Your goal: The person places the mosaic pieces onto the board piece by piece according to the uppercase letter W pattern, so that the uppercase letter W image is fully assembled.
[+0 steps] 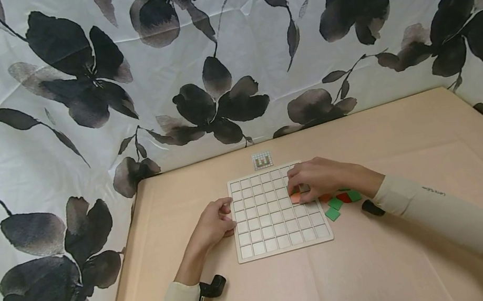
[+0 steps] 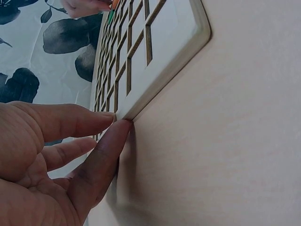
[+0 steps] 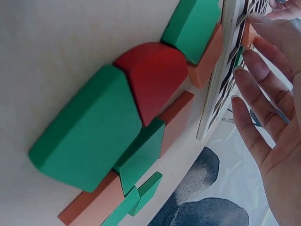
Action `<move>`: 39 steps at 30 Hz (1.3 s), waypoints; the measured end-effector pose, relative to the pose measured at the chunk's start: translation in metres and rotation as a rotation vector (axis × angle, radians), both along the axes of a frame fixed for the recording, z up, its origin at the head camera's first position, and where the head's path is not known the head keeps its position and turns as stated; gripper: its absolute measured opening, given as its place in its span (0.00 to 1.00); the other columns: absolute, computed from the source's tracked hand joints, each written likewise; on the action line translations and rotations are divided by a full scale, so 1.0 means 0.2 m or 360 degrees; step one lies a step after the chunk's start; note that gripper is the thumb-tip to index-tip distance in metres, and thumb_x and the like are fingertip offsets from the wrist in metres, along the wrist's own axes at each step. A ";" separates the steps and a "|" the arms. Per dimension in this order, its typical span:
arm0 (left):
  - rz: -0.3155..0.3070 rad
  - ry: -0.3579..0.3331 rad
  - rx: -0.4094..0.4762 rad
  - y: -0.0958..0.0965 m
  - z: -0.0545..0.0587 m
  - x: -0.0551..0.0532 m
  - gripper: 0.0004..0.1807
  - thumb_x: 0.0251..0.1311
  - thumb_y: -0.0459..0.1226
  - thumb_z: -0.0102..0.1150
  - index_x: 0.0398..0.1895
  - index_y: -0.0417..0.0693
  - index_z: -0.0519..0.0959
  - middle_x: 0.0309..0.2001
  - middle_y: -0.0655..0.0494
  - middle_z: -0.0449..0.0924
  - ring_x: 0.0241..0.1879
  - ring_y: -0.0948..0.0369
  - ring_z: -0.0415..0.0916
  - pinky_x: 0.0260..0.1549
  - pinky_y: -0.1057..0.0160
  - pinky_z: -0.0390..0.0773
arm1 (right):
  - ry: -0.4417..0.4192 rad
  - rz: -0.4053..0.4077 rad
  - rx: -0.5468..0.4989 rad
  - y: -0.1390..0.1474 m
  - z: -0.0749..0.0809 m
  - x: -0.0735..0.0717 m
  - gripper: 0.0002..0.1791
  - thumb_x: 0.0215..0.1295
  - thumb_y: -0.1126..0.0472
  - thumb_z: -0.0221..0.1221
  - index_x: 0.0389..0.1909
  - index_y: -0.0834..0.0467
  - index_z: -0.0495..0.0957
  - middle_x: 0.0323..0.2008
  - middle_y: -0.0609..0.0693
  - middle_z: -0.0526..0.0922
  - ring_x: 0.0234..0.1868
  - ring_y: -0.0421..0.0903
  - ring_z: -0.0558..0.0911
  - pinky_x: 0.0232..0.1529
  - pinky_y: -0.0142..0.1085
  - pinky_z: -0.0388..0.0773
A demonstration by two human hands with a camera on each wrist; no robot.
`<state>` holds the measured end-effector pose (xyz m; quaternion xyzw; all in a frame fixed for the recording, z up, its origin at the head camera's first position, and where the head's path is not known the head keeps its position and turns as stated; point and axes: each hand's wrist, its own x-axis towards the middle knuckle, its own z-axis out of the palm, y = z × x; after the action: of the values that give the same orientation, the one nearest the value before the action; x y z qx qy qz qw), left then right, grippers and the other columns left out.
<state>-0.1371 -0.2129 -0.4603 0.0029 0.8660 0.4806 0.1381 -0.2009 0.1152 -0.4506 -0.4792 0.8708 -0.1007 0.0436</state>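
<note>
A pale wooden board [image 1: 273, 227] with a grid of square recesses lies on the table. My left hand [image 1: 213, 224] pinches its left edge; in the left wrist view the thumb [image 2: 101, 162] and index finger [image 2: 75, 121] meet at the rim. Over the board's right side, my right hand [image 1: 320, 177] pinches a small orange piece [image 1: 296, 198] between thumb and fingers. Part of that piece and the cells beneath are hidden. Just right of the board lie loose flat blocks: green pieces [image 3: 94, 132], a rounded red piece [image 3: 157, 77] and orange ones [image 3: 176, 123].
A small card [image 1: 262, 160] printed with a grid pattern lies beyond the board's far edge. Floral fabric [image 1: 209, 70] hangs behind the light wooden table [image 1: 285, 297]. Black wrist cameras [image 1: 213, 286] stick out from both sleeves.
</note>
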 end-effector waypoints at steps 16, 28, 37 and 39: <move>-0.0015 -0.0007 0.0040 -0.01 0.00 0.00 0.39 0.53 0.16 0.62 0.72 0.36 0.68 0.47 0.44 0.67 0.37 0.58 0.71 0.28 0.60 0.84 | 0.0016 0.0030 -0.0009 -0.01 -0.01 0.01 0.09 0.62 0.50 0.69 0.42 0.43 0.87 0.35 0.41 0.78 0.36 0.36 0.71 0.33 0.31 0.71; -0.0011 -0.0010 0.0019 0.00 0.00 0.00 0.38 0.54 0.17 0.63 0.72 0.37 0.68 0.47 0.45 0.67 0.37 0.57 0.72 0.28 0.59 0.85 | -0.0001 0.0002 -0.0021 0.03 0.01 0.01 0.11 0.62 0.48 0.70 0.44 0.44 0.88 0.38 0.39 0.79 0.37 0.37 0.73 0.36 0.32 0.74; -0.0018 0.0007 0.0026 0.00 0.00 0.00 0.38 0.53 0.16 0.62 0.71 0.36 0.68 0.46 0.45 0.67 0.37 0.58 0.71 0.27 0.59 0.84 | -0.0018 -0.0113 -0.0062 0.12 0.02 0.01 0.13 0.61 0.50 0.70 0.45 0.46 0.88 0.41 0.38 0.80 0.41 0.36 0.75 0.41 0.35 0.78; -0.0021 0.0014 0.0022 0.00 0.00 0.00 0.38 0.53 0.16 0.62 0.71 0.36 0.69 0.46 0.44 0.67 0.37 0.58 0.71 0.27 0.59 0.84 | -0.0021 -0.0127 -0.0082 0.15 0.02 0.01 0.13 0.60 0.52 0.70 0.46 0.47 0.88 0.42 0.38 0.81 0.42 0.37 0.76 0.42 0.36 0.79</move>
<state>-0.1373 -0.2134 -0.4610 0.0116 0.8633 0.4855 0.1374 -0.1980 0.1452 -0.4462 -0.4445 0.8860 -0.1280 0.0327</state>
